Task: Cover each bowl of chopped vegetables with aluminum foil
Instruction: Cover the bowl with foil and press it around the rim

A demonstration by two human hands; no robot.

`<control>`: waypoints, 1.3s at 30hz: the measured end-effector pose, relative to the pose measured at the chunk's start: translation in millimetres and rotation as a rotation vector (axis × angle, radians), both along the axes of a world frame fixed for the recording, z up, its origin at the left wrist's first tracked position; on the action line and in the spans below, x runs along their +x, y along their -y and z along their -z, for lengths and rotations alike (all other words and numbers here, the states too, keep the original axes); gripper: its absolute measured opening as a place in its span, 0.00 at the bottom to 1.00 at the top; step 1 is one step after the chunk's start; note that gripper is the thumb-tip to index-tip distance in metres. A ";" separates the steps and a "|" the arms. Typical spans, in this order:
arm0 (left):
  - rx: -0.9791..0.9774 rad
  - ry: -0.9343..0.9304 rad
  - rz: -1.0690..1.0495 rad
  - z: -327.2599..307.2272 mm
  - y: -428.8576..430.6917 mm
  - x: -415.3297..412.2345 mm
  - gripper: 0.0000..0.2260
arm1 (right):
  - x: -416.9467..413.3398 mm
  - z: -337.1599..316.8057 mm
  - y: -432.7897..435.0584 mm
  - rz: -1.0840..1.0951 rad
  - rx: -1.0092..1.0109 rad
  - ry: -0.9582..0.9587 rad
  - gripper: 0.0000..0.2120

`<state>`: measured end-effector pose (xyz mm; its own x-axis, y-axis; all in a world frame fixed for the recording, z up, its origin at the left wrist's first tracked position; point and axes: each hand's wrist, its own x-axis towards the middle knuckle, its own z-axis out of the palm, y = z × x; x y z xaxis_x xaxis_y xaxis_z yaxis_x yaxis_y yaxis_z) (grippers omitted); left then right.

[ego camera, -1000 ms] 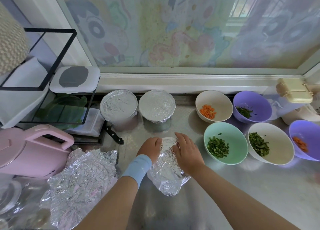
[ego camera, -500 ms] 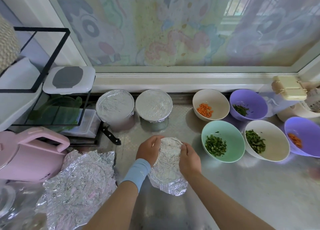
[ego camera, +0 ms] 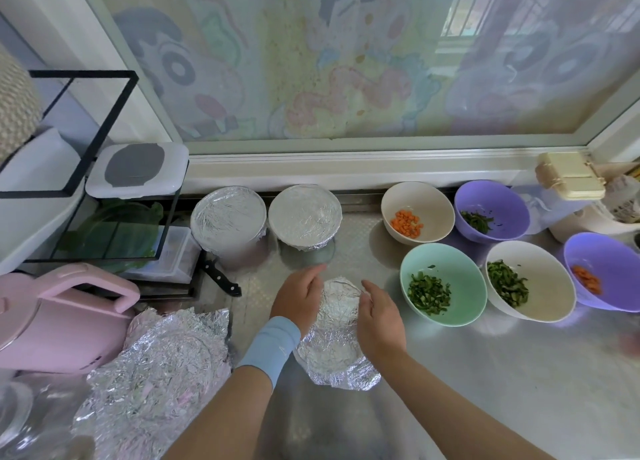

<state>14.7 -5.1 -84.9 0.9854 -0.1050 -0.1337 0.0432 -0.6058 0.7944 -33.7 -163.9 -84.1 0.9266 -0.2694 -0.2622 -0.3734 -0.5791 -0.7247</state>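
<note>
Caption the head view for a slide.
Left hand and right hand cup a foil-wrapped bowl; five uncovered bowls wait alongside.

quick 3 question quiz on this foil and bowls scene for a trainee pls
1. How many bowls of chopped vegetables stand uncovered to the right of the foil-wrapped bowl at the front?
2. True or false: the mint green bowl holds chopped carrot.
3. Where are the left hand and the right hand?
A) one on each side of the foil-wrapped bowl
B) both resting far from it
C) one on it, the other out of view

Key
1. Five.
2. False: it holds chopped greens.
3. A.
</note>
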 end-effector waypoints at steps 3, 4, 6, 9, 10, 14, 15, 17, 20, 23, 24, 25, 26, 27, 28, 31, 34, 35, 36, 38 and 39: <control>0.070 -0.032 0.188 4.1 6.8 7.5 0.14 | -0.2 1.7 -4.4 0.098 0.172 -0.087 0.16; 0.091 -0.058 0.187 4.3 8.3 7.2 0.13 | 2.3 1.7 -4.1 0.131 0.208 -0.098 0.15; 0.137 -0.075 0.119 4.7 10.9 5.6 0.12 | 6.7 2.6 -3.8 0.167 0.230 -0.101 0.15; 0.214 -0.110 0.030 3.3 16.7 5.8 0.15 | 9.3 6.2 -4.0 0.177 0.232 -0.122 0.15; 0.231 -0.144 0.008 1.8 19.2 6.3 0.16 | 10.7 5.4 -3.9 0.172 0.228 -0.130 0.16; 0.175 -0.251 -0.109 0.7 17.6 2.6 0.17 | 20.2 0.3 1.4 0.103 0.291 -0.163 0.16; 0.146 -0.265 -0.134 0.6 15.5 -0.8 0.17 | 21.5 -0.5 3.1 0.073 0.291 -0.167 0.16; 0.090 -0.284 -0.192 -0.6 10.3 -9.9 0.16 | 21.7 -2.7 7.6 0.021 0.202 -0.130 0.16; 0.119 -0.276 -0.240 -0.2 0.2 -20.6 0.15 | 9.7 -5.0 10.9 0.052 0.060 -0.061 0.16; 0.195 -0.145 -0.226 5.7 -7.0 -16.2 0.13 | -8.6 -3.2 5.8 0.125 0.012 -0.054 0.17; 0.143 -0.089 -0.183 4.7 -6.3 -13.5 0.13 | -13.8 -2.5 3.3 0.137 0.009 -0.047 0.17; 0.085 -0.045 -0.114 3.7 -4.4 -11.2 0.13 | -17.4 -0.3 1.0 0.143 0.008 -0.033 0.18; 0.042 -0.027 -0.044 3.0 -1.6 -10.1 0.13 | -20.1 1.6 -0.5 0.146 0.019 -0.032 0.18; 0.017 -0.044 -0.005 2.0 1.1 -10.4 0.13 | -21.7 1.9 -1.9 0.158 0.057 -0.050 0.19; -0.005 -0.086 -0.012 1.1 3.2 -11.5 0.13 | -21.5 2.3 -3.2 0.180 0.121 -0.077 0.19; -0.074 -0.208 -0.206 0.3 6.7 -15.6 0.13 | -14.9 6.0 -3.2 0.273 0.370 -0.149 0.18; -0.104 -0.263 -0.338 1.3 9.2 -19.5 0.13 | -4.5 6.6 -1.8 0.344 0.555 -0.217 0.20; -0.096 -0.258 -0.362 2.4 9.6 -21.4 0.14 | -1.8 5.9 -0.5 0.348 0.593 -0.236 0.20; -0.083 -0.246 -0.376 4.0 9.5 -23.9 0.14 | 0.6 4.5 1.1 0.345 0.637 -0.250 0.21; -0.071 -0.243 -0.400 8.6 8.6 -29.6 0.14 | 6.5 1.0 4.1 0.299 0.687 -0.263 0.21; -0.070 -0.255 -0.403 9.5 7.9 -31.5 0.14 | 8.8 -1.0 5.7 0.252 0.673 -0.272 0.21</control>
<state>-16.8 -13.0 -94.4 0.8864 0.2612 -0.3822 0.4620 -0.4462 0.7665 -24.9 -169.6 -83.1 0.7382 -0.1654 -0.6540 -0.6508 0.0804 -0.7549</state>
